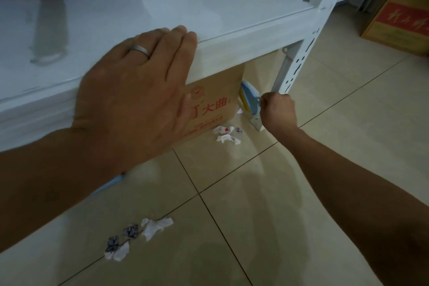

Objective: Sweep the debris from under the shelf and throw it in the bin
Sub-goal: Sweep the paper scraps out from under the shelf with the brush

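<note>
My left hand (pixel 137 86), with a ring on one finger, lies flat and open on the front edge of the white metal shelf (pixel 232 13). My right hand (pixel 277 110) is closed on the handle of a small blue brush (pixel 249 99), which reaches under the shelf beside its white corner post (pixel 299 53). Crumpled white paper scraps (pixel 226 134) lie on the floor just in front of the brush. A second heap of white and patterned scraps (pixel 139 234) lies on the tiles nearer to me. No bin is in sight.
A brown cardboard box (pixel 213 104) with red print stands under the shelf left of the brush. A blue object (pixel 111 184) peeks out below my left forearm. More cardboard boxes (pixel 399 13) stand at the far right. Beige floor tiles (pixel 325 169) spread to the right.
</note>
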`<control>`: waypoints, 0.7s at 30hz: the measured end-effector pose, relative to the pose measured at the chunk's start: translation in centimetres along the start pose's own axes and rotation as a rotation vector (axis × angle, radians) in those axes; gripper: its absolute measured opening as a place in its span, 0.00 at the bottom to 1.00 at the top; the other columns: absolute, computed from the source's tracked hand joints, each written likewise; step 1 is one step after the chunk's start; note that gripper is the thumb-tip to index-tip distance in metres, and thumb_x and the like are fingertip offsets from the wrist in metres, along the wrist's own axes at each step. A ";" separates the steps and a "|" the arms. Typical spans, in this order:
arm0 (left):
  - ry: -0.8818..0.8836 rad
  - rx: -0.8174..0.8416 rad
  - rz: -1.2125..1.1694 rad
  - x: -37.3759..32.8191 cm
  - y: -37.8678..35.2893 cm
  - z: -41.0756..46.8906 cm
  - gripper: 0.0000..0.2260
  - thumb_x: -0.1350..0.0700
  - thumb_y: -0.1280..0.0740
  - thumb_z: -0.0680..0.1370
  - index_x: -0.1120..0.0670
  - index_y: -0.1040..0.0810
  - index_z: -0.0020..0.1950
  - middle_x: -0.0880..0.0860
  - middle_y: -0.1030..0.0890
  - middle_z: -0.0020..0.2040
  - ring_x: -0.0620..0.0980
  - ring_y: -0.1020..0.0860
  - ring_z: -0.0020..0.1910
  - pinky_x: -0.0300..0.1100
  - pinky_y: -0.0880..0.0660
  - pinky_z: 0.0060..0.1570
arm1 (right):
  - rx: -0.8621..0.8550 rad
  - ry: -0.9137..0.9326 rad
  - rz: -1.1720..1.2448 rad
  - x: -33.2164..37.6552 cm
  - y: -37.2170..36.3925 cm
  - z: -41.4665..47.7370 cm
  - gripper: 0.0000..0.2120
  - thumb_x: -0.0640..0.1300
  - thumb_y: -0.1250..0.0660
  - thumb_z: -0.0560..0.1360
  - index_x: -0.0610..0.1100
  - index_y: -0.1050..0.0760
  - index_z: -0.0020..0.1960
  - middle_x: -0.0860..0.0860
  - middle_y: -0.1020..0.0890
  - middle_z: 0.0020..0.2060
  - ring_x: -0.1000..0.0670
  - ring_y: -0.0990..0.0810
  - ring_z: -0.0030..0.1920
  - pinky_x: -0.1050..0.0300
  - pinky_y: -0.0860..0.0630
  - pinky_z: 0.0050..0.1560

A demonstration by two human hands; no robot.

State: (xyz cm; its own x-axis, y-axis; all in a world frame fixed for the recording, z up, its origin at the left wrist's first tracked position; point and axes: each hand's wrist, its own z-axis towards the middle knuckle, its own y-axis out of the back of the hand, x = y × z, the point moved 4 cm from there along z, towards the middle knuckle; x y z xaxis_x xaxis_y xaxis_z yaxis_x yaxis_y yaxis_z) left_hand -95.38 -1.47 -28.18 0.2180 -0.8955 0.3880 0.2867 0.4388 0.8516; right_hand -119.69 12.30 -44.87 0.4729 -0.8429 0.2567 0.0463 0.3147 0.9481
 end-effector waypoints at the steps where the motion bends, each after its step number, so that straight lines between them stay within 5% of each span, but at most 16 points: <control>1: -0.003 0.009 0.001 0.0 0.0 0.0 0.32 0.45 0.52 0.80 0.64 0.46 0.79 0.66 0.36 0.75 0.65 0.33 0.72 0.58 0.36 0.70 | 0.022 -0.003 -0.017 0.4 -0.5 0.3 0.09 0.33 0.40 0.74 0.38 0.21 0.44 0.38 0.19 0.38 0.37 0.20 0.38 0.48 0.20 0.41; 8: -0.004 -0.007 0.002 0.1 -0.1 -0.1 0.31 0.45 0.51 0.81 0.63 0.46 0.79 0.64 0.36 0.76 0.63 0.34 0.73 0.57 0.37 0.72 | 0.121 -0.069 -0.033 0.9 -2.6 1.1 0.11 0.32 0.37 0.72 0.38 0.20 0.51 0.39 0.17 0.41 0.38 0.17 0.40 0.48 0.17 0.44; 16: -0.011 -0.026 0.000 0.1 -0.3 0.0 0.31 0.45 0.51 0.81 0.63 0.47 0.79 0.64 0.36 0.76 0.63 0.34 0.72 0.56 0.36 0.71 | -0.018 -0.004 -0.031 -0.3 0.4 -0.2 0.10 0.33 0.40 0.72 0.38 0.19 0.42 0.38 0.19 0.34 0.37 0.21 0.35 0.51 0.22 0.36; 21: -0.019 -0.020 -0.003 0.0 -0.2 -0.1 0.31 0.46 0.51 0.81 0.63 0.46 0.79 0.65 0.36 0.75 0.64 0.33 0.72 0.57 0.36 0.71 | 0.157 -0.140 0.043 -0.1 -2.2 -1.9 0.10 0.36 0.41 0.74 0.38 0.20 0.45 0.38 0.18 0.40 0.38 0.19 0.40 0.50 0.20 0.41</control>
State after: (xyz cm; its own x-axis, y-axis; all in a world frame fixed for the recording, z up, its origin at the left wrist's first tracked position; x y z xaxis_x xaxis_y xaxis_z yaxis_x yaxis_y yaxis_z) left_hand -95.38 -1.59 -28.38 0.1993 -0.8978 0.3927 0.3061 0.4377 0.8454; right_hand -118.19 12.48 -47.29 0.3438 -0.8863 0.3104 -0.1137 0.2888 0.9506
